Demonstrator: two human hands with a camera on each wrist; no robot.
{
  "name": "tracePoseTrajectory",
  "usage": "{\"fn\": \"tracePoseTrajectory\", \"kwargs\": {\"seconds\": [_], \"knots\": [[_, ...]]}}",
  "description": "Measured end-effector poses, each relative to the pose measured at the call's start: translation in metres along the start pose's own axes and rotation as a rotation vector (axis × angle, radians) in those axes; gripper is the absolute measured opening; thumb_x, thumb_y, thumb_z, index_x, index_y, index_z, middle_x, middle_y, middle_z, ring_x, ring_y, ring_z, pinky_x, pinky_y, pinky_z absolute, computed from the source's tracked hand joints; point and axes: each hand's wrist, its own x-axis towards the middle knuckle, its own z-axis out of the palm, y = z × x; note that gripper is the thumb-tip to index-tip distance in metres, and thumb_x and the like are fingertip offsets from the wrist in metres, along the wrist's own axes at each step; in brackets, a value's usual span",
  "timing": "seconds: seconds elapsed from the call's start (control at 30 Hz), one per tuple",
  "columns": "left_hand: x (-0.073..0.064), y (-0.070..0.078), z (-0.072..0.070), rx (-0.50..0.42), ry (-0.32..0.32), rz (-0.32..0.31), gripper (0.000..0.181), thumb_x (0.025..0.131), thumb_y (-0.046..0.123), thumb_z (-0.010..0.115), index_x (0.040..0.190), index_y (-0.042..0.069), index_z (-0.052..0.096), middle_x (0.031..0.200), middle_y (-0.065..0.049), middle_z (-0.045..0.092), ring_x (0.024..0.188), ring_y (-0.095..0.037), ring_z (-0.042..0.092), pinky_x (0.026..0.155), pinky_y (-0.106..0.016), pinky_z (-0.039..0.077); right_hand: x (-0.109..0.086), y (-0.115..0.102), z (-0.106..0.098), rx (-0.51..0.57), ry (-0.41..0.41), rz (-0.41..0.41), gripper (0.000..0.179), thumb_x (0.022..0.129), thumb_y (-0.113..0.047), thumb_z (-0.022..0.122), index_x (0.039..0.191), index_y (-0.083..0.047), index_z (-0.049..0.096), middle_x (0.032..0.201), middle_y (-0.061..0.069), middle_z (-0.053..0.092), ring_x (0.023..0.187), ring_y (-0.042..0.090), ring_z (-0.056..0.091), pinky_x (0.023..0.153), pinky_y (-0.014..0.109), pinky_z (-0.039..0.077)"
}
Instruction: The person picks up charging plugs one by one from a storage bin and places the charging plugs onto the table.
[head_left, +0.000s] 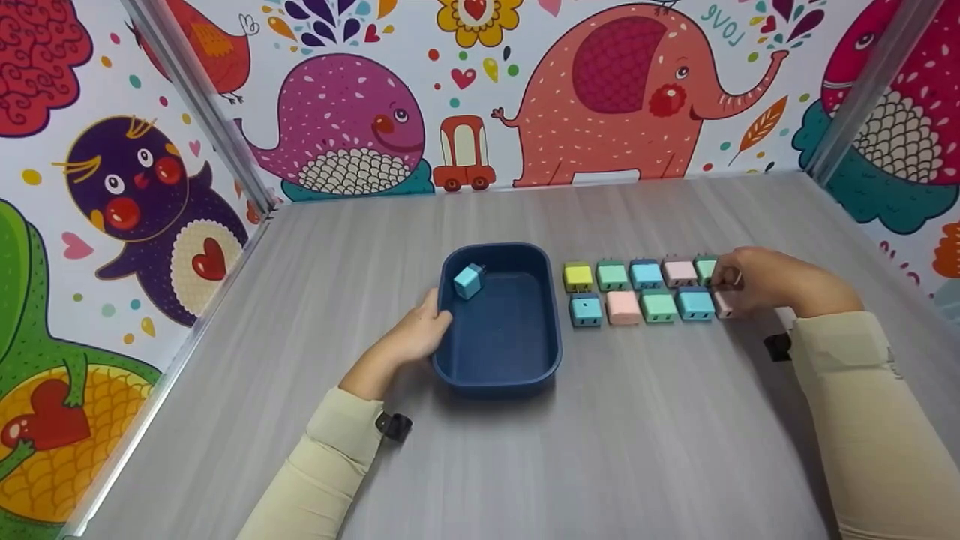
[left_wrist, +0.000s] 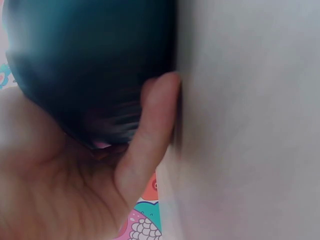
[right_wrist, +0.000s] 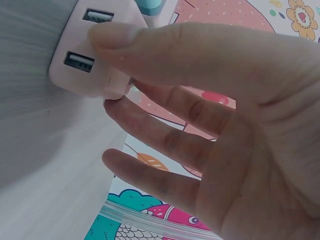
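Observation:
In the head view my left hand (head_left: 415, 328) holds the left side of a dark blue plastic bin (head_left: 496, 377). The left wrist view shows a finger against the bin's dark wall (left_wrist: 95, 65). One light blue USB charger (head_left: 468, 282) lies inside, near the far left corner. At the right end of two rows of chargers, my right hand (head_left: 769, 281) pinches a pink USB charger (right_wrist: 84, 47). Its thumb lies on the face with two ports, other fingers behind. A green charger (head_left: 705, 268) stands beside this hand, partly hidden by it.
Right of the bin stand the rows: yellow (head_left: 577, 277), green, blue and pink chargers behind; blue (head_left: 585, 309), pink (head_left: 622, 307), green (head_left: 658, 307) and blue chargers in front. Cartoon-printed walls with metal corner strips enclose the grey table (head_left: 637, 435).

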Motion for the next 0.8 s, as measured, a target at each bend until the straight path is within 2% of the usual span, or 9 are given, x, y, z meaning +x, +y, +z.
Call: {"fn": "tracePoseTrajectory", "kwargs": {"seconds": [0.27,0.4,0.6,0.8], "knots": [[-0.001,0.000,0.000,-0.002,0.000,0.008,0.058,0.112,0.020,0.034,0.167,0.004,0.021,0.153,-0.030,0.050,0.127,-0.039,0.057,0.111,-0.054,0.042,-0.001,0.000,-0.002,0.020,-0.011,0.005,0.033,0.084,-0.002,0.085,0.116,-0.001,0.073,0.108,0.018,0.069,0.095,0.034,0.061,0.084,0.054,0.058],[-0.001,0.000,0.000,0.004,0.004,0.009,0.057,0.112,0.020,0.035,0.165,0.002,0.024,0.154,-0.030,0.050,0.129,-0.038,0.056,0.112,-0.054,0.041,-0.002,-0.001,-0.004,0.025,-0.010,0.009,0.034,0.085,-0.001,0.084,0.117,0.000,0.073,0.109,0.020,0.070,0.096,0.035,0.061,0.087,0.057,0.058],[0.000,0.000,0.000,0.008,0.011,0.003,0.052,0.111,0.020,0.036,0.160,0.001,0.031,0.148,-0.030,0.055,0.124,-0.038,0.059,0.109,-0.054,0.044,-0.005,-0.003,-0.009,0.042,-0.013,0.033,0.036,0.088,-0.005,0.083,0.122,0.000,0.073,0.117,0.026,0.067,0.102,0.040,0.060,0.090,0.061,0.056],[-0.001,0.001,0.000,0.006,0.014,0.007,0.052,0.111,0.019,0.036,0.159,0.001,0.032,0.145,-0.030,0.057,0.121,-0.038,0.061,0.107,-0.053,0.045,-0.008,-0.003,-0.015,0.039,0.016,0.049,0.040,0.085,-0.004,0.086,0.121,0.001,0.072,0.119,0.029,0.064,0.105,0.045,0.057,0.088,0.061,0.056]]}}
